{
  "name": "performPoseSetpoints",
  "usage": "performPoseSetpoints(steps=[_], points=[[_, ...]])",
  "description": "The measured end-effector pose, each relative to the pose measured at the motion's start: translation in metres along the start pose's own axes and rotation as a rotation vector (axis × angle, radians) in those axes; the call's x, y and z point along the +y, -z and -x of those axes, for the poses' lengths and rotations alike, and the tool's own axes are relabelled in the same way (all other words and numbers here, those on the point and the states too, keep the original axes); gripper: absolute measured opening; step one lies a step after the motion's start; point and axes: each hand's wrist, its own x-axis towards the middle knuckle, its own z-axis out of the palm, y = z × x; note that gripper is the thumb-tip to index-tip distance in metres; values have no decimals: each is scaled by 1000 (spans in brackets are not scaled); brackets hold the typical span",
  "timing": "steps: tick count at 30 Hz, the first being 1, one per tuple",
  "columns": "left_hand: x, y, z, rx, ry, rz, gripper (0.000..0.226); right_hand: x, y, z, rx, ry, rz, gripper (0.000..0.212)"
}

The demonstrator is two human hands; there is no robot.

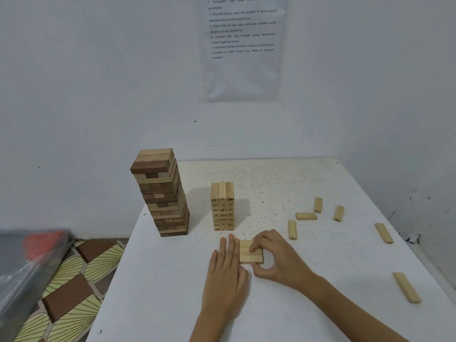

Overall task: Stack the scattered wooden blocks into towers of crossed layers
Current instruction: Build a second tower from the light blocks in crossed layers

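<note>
The block layer looks light, stiff, slippery (squeeze its sides): left hand flat against it, right hand pinching it.

Tall tower of mixed dark-brown and pale wooden blocks: upright, crossed layers, table's far-left edge. Shorter tower of pale numbered blocks: just right, apart. Flat layer of pale blocks: side by side, nearer. Loose pale blocks: six, scattered flat, right.
</note>
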Motion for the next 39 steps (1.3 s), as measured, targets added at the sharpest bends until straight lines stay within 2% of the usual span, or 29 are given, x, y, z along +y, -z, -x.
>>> performPoseSetpoints(steps=[4,6,8,13,17,20,23,27,31,39], points=[[2,7,1,-105,31,125,61,-3,-1,1,37,-85,-74,46],[3,13,0,-18,-12,182,66,-6,0,2,56,-109,-115,51],[6,24,0,-24,33,369,69,-13,4,1,87,-105,-145,52],[14,43,-3,272,75,819,55,-42,24,-15,129,-26,-190,54],[19,66,-12,413,138,930,53,-63,41,-36,154,28,-220,56],[19,83,-26,459,141,974,51,-70,51,-56,159,39,-217,58],[17,94,-42,449,162,1021,55,-71,57,-78,150,11,-210,61],[17,113,-60,372,275,1202,59,-68,61,-105,105,-19,-175,64],[18,122,-70,317,343,1351,43,-61,61,-122,71,-41,-118,64],[14,127,-76,241,451,1431,48,-54,56,-131,48,-57,-56,63]])
